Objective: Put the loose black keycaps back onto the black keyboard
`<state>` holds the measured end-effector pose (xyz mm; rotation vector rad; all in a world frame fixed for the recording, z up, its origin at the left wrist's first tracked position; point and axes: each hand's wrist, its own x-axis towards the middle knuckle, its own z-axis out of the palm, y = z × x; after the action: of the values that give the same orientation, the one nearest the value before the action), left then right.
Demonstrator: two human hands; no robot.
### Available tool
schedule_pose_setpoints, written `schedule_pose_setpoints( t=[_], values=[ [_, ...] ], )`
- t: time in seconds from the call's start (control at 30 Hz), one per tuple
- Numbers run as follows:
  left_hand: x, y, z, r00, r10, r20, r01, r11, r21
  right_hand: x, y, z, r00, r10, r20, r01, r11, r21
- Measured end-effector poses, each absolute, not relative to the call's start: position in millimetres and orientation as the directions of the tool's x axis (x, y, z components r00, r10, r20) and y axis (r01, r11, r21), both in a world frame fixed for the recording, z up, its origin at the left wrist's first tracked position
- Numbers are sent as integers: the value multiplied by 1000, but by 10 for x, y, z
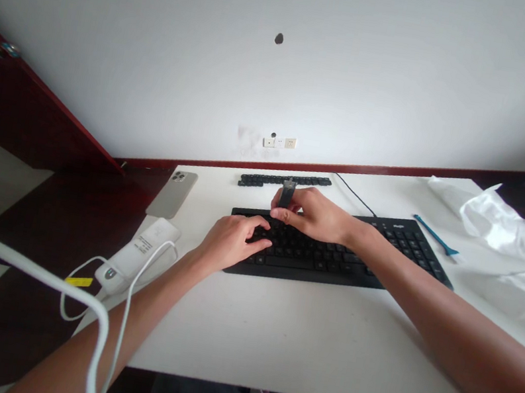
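A black keyboard (383, 257) lies on the white table (270, 332). My left hand (229, 241) rests on the keyboard's left end, fingers curled down onto the keys. My right hand (314, 215) hovers over the upper left keys and grips a small dark keycap puller (286, 194) held upright in a pinch. Behind the keyboard, a row of loose black keycaps (285, 181) lies along the table's far edge.
A phone (173, 193) lies face down at the table's left corner, a white power bank (139, 255) with white cable (76, 289) nearer me. A blue brush (434, 236) and crumpled white plastic (503, 230) sit right. The wall has sockets (280, 142).
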<state>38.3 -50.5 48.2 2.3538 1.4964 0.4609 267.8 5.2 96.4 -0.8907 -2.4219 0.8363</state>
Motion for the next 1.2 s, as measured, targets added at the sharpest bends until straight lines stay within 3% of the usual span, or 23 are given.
schedule_pose_setpoints(
  t=[0.27, 0.5, 0.63, 0.87, 1.2],
  values=[
    [384, -514, 529, 432, 898, 87, 806, -428, 409, 2667, -142, 1261, -821, 563, 92, 443, 731, -519],
    [359, -508, 458, 431, 895, 112, 764, -428, 483, 2890, 69, 1289, -795, 605, -52, 487, 585, -648],
    [364, -502, 456, 472, 858, 204, 720, -509, 472, 2989, 181, 1249, -783, 616, -89, 490, 521, -699],
    [267, -459, 565, 588, 750, 302, 628, -659, 414, 2917, 124, 1249, -742, 669, -48, 512, 519, -685],
    [202, -423, 590, 652, 686, 322, 589, -726, 354, 2526, -232, 1162, -640, 747, 180, 630, 644, -433]
  ],
)
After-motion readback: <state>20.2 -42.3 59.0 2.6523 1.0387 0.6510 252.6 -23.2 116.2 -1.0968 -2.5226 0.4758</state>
